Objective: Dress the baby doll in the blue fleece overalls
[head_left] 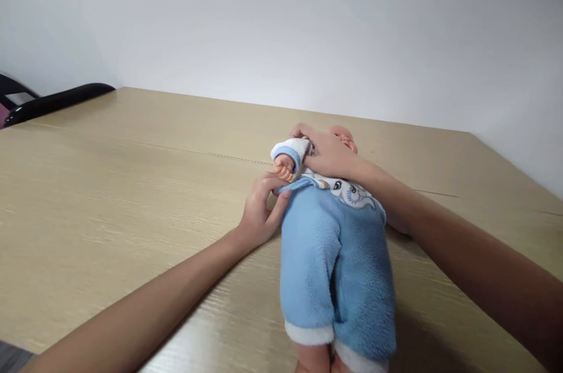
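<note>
A baby doll (334, 255) lies on its back on the wooden table (109, 185), feet toward me, dressed in a fluffy blue romper with white cuffs. My left hand (260, 214) pinches the blue edge of the romper beside the doll's small hand. My right hand (328, 153) reaches across the doll's chest and grips the white sleeve at its shoulder, partly covering the doll's head.
A black chair back (53, 102) shows past the table's far left corner. A plain white wall stands behind the table. The table's right edge runs diagonally at the right.
</note>
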`<state>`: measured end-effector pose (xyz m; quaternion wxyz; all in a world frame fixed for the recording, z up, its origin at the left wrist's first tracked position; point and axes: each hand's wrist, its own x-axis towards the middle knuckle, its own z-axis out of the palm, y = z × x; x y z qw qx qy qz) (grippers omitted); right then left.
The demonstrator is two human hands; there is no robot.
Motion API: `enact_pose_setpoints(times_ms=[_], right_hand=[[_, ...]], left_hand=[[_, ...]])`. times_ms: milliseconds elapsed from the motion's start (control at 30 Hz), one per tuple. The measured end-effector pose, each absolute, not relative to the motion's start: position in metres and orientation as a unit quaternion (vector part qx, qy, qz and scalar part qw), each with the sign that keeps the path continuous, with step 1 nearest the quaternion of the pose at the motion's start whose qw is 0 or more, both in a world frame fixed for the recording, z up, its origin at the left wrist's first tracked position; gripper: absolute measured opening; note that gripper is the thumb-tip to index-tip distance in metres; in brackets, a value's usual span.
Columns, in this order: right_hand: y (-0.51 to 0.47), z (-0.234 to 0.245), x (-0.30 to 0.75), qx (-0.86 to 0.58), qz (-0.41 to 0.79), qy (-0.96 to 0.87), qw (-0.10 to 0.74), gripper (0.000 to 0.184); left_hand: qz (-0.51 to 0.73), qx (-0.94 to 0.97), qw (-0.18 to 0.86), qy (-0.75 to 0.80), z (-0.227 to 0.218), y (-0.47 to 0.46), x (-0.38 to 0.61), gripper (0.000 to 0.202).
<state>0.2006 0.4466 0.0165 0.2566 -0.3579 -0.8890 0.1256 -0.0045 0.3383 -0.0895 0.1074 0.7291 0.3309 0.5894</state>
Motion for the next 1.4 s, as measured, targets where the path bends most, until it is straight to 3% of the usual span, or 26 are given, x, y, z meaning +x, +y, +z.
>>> enact_pose_setpoints(times_ms=[100,167,333,500,667,867,1000,1233,1400], right_hand=[[0.449,0.01,0.207,-0.344,0.155,-0.89,0.255,0.043],[0.45,0.008,0.207,-0.339,0.164,-0.894,0.244,0.042],[0.439,0.011,0.204,-0.296,0.159,-0.912,0.237,0.038],[0.409,0.016,0.208,-0.383,0.216,-0.867,0.235,0.031],[0.39,0.018,0.212,-0.409,0.254,-0.862,0.161,0.046],[0.392,0.006,0.214,-0.394,0.278,-0.854,0.193,0.04],[0.402,-0.01,0.216,-0.391,0.366,-0.804,0.26,0.039],[0.409,-0.025,0.222,-0.391,0.485,-0.717,0.313,0.042],[0.405,-0.015,0.229,-0.384,0.465,-0.762,0.236,0.043]], left_hand=[[0.61,0.733,0.024,0.3,-0.089,0.337,-0.004,0.021],[0.628,0.724,0.038,0.282,-0.089,0.337,-0.001,0.021],[0.667,0.644,0.201,0.316,-0.091,0.342,0.003,0.014],[0.646,0.54,0.362,0.399,-0.091,0.355,0.001,0.019],[0.656,0.431,0.503,0.362,-0.098,0.364,0.003,0.03],[0.634,0.308,0.619,0.346,-0.099,0.367,0.004,0.045],[0.618,0.284,0.635,0.365,-0.097,0.371,0.003,0.052],[0.588,0.325,0.645,0.364,-0.093,0.371,0.002,0.043],[0.541,0.478,0.58,0.377,-0.094,0.373,-0.012,0.032]])
